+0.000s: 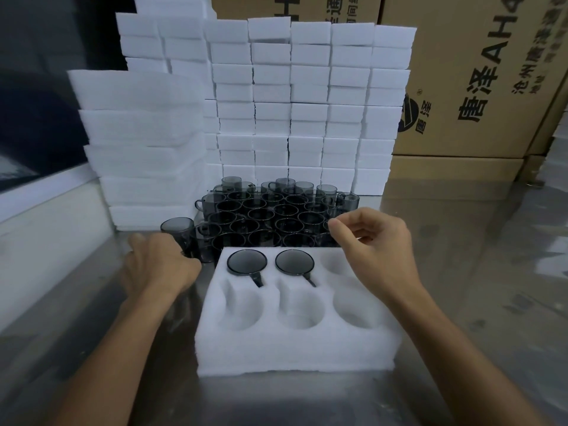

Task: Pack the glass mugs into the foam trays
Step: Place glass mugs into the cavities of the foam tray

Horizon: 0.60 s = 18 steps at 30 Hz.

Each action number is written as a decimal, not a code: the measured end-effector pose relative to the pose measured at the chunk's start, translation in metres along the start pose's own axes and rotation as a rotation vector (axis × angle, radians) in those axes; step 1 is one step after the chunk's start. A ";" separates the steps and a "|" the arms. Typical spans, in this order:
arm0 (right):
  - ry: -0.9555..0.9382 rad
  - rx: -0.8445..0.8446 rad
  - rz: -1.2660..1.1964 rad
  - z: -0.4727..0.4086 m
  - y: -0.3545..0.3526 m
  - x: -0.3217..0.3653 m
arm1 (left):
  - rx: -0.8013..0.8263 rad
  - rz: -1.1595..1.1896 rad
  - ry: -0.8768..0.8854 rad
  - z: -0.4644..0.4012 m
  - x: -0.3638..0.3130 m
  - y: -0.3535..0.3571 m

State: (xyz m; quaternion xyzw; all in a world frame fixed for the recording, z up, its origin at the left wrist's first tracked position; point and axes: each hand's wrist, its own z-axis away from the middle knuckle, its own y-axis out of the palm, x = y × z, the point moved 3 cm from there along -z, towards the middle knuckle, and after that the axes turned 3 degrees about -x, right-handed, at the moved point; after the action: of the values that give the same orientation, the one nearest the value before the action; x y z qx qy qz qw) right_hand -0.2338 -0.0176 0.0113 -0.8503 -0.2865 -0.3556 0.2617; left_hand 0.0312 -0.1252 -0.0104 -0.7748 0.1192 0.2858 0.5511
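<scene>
A: From the head camera, what's in the foam tray [295, 348]?

B: It sits on the steel table [461, 302] with six round pockets. Two smoked-glass mugs fill the far row: the far-left mug [246, 262] and the far-middle mug [294, 262], both with handles pointing toward the person. The far-right pocket and the three near pockets hold nothing.

A: And the hands?

B: The left hand [159, 262] reaches to the left of the tray, fingers down by a single mug [178, 232] at the edge of the loose mugs [270, 213]; whether it actually grips one I cannot tell, the fingers are hidden. The right hand [375, 241] hovers above the tray's far-right corner, fingers loosely curled, thumb and forefinger close together, holding nothing.

A: Behind them?

B: The loose mugs stand packed together just beyond the tray. Behind rise stacks of white foam blocks [307, 93], wider foam trays [138, 133] stacked at left, and printed cardboard cartons [476, 72] at right.
</scene>
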 end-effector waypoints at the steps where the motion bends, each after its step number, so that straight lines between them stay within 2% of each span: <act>1: -0.002 0.000 0.000 0.000 0.000 0.000 | -0.003 0.012 0.009 0.001 -0.002 -0.001; 3: -0.011 0.000 0.000 0.000 0.000 0.001 | -0.036 0.030 0.044 0.003 -0.006 -0.004; 6: -0.035 -0.011 -0.010 0.001 -0.001 0.005 | -0.169 0.099 0.145 0.007 -0.016 -0.012; 10: -0.072 -0.002 -0.028 0.003 0.000 0.011 | -0.249 0.333 0.382 0.015 -0.033 -0.016; 14: -0.110 0.022 -0.062 0.005 0.002 0.019 | -0.104 0.613 0.628 0.031 -0.051 -0.016; 18: -0.156 0.118 -0.006 0.007 0.005 0.020 | 0.070 0.650 0.855 0.048 -0.061 -0.014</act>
State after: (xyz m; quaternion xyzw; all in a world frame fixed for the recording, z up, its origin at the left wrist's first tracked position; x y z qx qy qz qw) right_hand -0.2156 -0.0105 0.0204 -0.8577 -0.3291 -0.2716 0.2868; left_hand -0.0262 -0.0837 0.0242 -0.7263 0.5761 0.0967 0.3622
